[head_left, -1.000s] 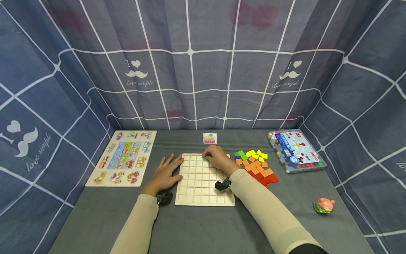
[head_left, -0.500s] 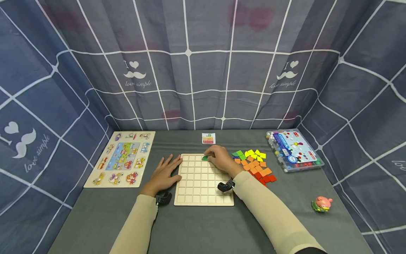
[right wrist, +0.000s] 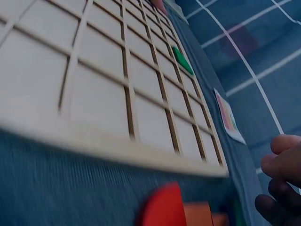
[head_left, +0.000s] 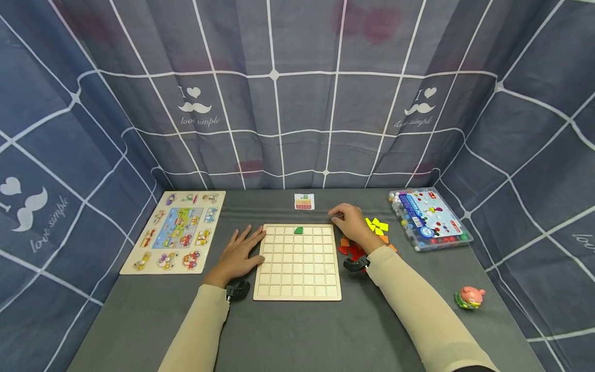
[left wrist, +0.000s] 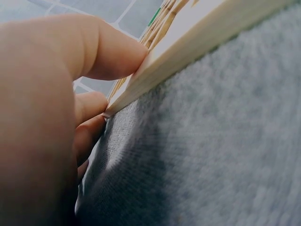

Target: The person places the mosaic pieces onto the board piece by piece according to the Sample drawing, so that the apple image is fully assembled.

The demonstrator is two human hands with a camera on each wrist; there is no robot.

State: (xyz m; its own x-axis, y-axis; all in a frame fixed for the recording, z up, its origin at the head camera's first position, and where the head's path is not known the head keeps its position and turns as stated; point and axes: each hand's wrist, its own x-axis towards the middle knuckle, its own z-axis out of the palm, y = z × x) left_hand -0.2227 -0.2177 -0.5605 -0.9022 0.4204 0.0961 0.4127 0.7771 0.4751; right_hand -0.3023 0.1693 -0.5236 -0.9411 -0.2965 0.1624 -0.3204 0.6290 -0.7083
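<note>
A pale wooden grid board (head_left: 297, 275) lies flat in the middle of the head view. One green tile with a slanted side (head_left: 298, 230) sits in its top row, also visible as a green piece (right wrist: 182, 60) in the right wrist view. My left hand (head_left: 234, 261) rests at the board's left edge, fingers spread, thumb (left wrist: 117, 54) touching the rim in the left wrist view. Right of the board, my right hand (head_left: 354, 225) hovers by the coloured tiles, fingers loosely bent, nothing seen between them. It covers part of the pile, including the green tiles. Yellow tiles (head_left: 378, 226) show beyond it.
A small printed pattern card (head_left: 304, 201) lies behind the board. A wooden picture puzzle (head_left: 174, 232) is at left, a clear case of beads (head_left: 429, 219) at back right. A pink and green toy figure (head_left: 470, 297) stands at right. Curtains surround the table.
My right hand has let go of the green tile in the board's top row and moved right to the tile pile. My left hand has stayed on the board's edge.
</note>
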